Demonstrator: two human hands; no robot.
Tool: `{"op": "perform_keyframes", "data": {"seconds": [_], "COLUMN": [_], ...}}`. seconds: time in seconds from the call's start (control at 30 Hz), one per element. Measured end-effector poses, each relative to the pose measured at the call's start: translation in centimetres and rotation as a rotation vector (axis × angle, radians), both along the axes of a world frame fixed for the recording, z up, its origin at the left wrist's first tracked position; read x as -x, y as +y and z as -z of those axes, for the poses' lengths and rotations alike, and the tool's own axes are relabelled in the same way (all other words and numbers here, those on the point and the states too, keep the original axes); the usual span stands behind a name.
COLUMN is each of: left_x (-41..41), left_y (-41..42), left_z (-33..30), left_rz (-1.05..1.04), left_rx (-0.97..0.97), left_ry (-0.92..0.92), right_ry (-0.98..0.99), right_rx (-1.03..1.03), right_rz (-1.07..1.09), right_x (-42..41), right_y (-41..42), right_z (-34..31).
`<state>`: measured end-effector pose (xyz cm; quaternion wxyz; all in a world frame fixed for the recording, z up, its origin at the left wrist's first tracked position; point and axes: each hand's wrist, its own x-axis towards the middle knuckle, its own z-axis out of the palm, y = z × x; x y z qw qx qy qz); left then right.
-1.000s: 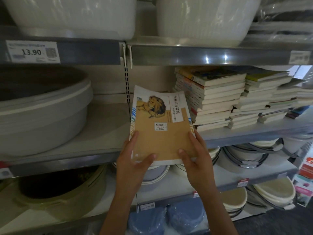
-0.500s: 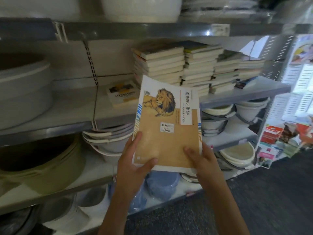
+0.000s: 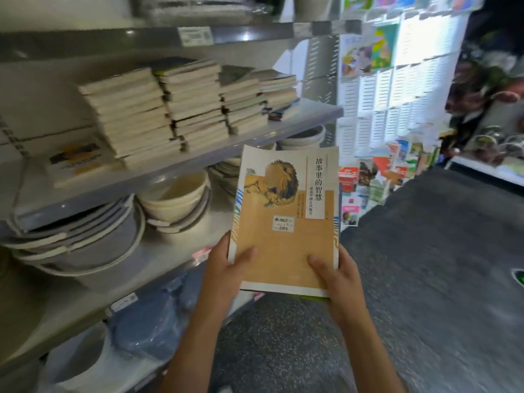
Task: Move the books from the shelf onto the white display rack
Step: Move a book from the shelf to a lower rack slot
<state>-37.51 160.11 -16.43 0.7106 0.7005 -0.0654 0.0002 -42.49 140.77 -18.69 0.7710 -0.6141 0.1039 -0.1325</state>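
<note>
A person held a small stack of books in both hands in a shop aisle, clear of the shelving and above the dark floor. The left hand gripped the stack's lower left corner, thumb lying across the tan cover, the other fingers hidden underneath. The right hand gripped the lower right corner the same way, thumb on top. The top cover showed a lion and a column of Chinese characters; a sliver of green edge showed beneath it.

To the left, four piles of books sat side by side on a grey metal shelf, with a single yellow-and-white book lying flat beside them. Stacked basins and bowls filled the shelf below, and blue wrapped items lay lower still.

Ahead and to the right stood the white display rack, its slatted panels carrying colourful booklets near the top and more around its foot.
</note>
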Motion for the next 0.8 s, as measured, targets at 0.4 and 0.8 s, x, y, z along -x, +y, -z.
{"op": "perform_keyframes", "data": {"seconds": [0.4, 0.8], "left_x": [-3.7, -18.5], "left_y": [-13.8, -24.7], "left_z": [2.8, 3.4], "left_rz": [0.2, 0.262], "left_rx": [0.037, -0.053], "left_ry": [0.039, -0.038], "right_ry": [0.116, 0.1], "right_rx": [-0.038, 0.1], "right_rz": [0.41, 0.73], "right_x": [1.3, -8.2], "right_y": [-11.8, -23.9], "right_z": [0.0, 0.4]}}
